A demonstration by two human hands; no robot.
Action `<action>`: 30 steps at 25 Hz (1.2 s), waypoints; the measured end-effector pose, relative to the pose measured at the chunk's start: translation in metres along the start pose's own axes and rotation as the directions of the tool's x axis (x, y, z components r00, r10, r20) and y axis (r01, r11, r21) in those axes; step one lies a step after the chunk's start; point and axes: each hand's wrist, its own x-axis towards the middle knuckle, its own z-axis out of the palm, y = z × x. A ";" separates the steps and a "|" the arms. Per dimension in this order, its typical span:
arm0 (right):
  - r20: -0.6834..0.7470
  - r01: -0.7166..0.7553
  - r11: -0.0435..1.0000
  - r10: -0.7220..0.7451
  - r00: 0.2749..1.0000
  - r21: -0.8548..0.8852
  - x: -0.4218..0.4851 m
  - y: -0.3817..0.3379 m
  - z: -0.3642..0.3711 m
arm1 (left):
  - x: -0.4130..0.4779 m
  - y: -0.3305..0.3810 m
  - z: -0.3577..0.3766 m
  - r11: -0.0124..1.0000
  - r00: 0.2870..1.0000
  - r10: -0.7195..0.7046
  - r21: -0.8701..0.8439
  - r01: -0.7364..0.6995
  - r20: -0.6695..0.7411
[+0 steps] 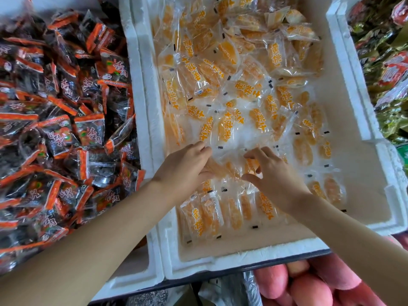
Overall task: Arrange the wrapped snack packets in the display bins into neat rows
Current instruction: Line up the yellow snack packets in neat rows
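Both hands are working in the white foam bin [357, 111], centre of the frame.

- Left hand [187, 166] is resting on the yellow packets [229, 127], fingers curled down and thumb tucked toward them. Glare on the clear film is hiding any pinch, so I cannot tell.
- Right hand [273, 175] is sitting just beside it, fingers half-spread and relaxed, tips touching wrappers and gripping nothing visible.
- A started row [220, 213] is lying at lower centre, and a loose heap [220, 62] is filling upper centre.

Risks, as judged:
- The film is looking slick, so dragging one packet is likely to pull its neighbours askew.
- The right wrist is crossing above the row and could be knocking it out of line.
- Overlapping clear edges are making a double pick-up likely.
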 end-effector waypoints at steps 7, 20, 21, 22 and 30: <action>-0.078 0.185 0.962 -0.204 0.976 -0.201 0.003 -0.003 0.008 | 0.007 0.019 0.021 0.995 0.996 -0.084 0.057 0.082 0.029; -0.189 0.173 0.981 -0.186 0.964 -0.085 0.005 -0.008 0.001 | 0.001 0.016 0.020 0.993 0.990 0.094 0.084 -0.085 -0.103; -0.243 0.173 0.985 -0.175 0.954 -0.030 0.011 -0.009 -0.002 | 0.003 0.014 0.019 0.992 0.978 0.102 0.097 -0.085 -0.184; -0.275 0.162 0.987 -0.154 0.949 0.006 0.021 -0.010 -0.006 | 0.007 0.011 0.017 0.991 0.963 0.094 0.116 -0.067 -0.251; -0.218 0.098 0.985 -0.127 0.968 -0.143 0.075 -0.028 -0.007 | 0.034 0.007 -0.001 0.989 0.988 -0.100 0.096 0.112 -0.115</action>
